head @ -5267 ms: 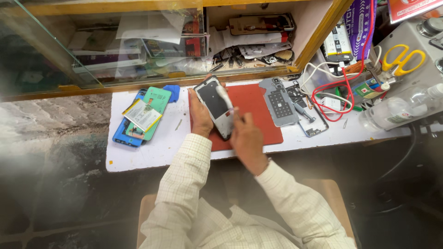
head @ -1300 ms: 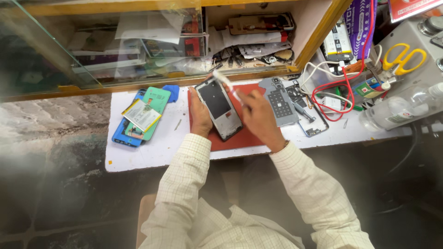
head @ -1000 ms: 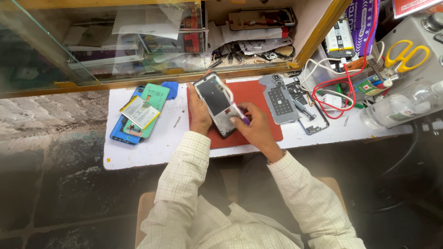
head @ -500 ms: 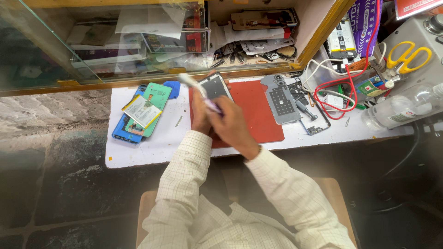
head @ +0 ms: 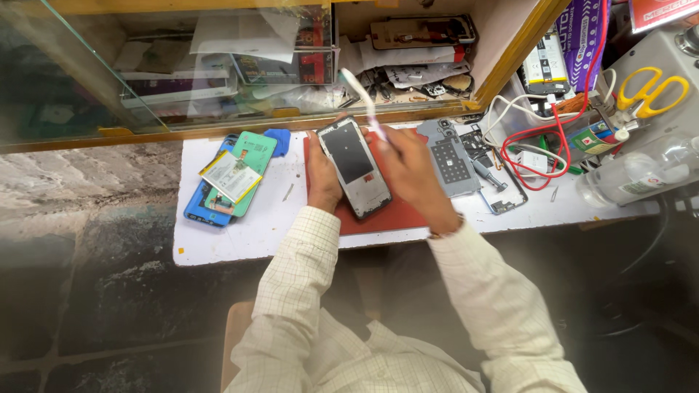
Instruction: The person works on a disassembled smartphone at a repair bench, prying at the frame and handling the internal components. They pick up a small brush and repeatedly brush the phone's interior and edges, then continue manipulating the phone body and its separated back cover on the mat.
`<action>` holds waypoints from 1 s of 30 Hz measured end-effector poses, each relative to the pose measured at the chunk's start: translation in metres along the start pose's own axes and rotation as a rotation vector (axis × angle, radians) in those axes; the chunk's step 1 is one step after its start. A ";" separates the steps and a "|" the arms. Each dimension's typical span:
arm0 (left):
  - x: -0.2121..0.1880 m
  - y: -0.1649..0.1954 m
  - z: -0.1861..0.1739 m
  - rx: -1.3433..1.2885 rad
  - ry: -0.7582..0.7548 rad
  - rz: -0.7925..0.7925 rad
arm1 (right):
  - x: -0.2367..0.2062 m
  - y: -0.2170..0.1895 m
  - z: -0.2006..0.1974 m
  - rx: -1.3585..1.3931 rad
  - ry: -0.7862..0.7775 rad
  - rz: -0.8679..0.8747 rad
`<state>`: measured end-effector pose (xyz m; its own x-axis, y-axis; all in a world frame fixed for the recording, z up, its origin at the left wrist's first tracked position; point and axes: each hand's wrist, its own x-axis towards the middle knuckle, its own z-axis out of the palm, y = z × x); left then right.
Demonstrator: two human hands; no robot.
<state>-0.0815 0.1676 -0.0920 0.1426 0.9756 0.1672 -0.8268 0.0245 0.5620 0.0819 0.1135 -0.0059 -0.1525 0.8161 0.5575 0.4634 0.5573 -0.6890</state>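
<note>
Left hand (head: 322, 175) clamped on phone (head: 354, 167) over red mat (head: 397, 215), tabletop (head: 240, 236) middle; long axis near-to-far edge, slightly tilted. Right hand (head: 411, 171) grips white tool (head: 362, 98) at phone's far end.

On the white table (head: 247, 233), a green and blue stack of phone covers (head: 227, 178) lies left, a grey phone back panel (head: 453, 156) right. Yellow-handled scissors (head: 659, 91) rest far right (beside red wires (head: 557, 142)), near a clear bottle (head: 633, 175).

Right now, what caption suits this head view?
Left hand steadies an opened phone on a red mat; right hand holds a white brush.
</note>
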 end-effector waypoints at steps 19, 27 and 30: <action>-0.003 -0.008 -0.001 -0.035 -0.009 0.070 | -0.048 0.010 -0.019 -0.660 -0.026 -0.163; 0.001 -0.012 -0.004 0.053 0.040 0.044 | -0.141 -0.012 -0.063 -0.706 -0.254 0.057; 0.001 -0.017 -0.005 0.024 0.047 0.048 | -0.153 -0.029 -0.065 -0.597 -0.286 0.119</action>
<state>-0.0701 0.1694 -0.1053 0.0773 0.9847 0.1563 -0.8186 -0.0268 0.5738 0.1491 -0.0370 -0.0411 -0.2579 0.9209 0.2922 0.8821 0.3478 -0.3177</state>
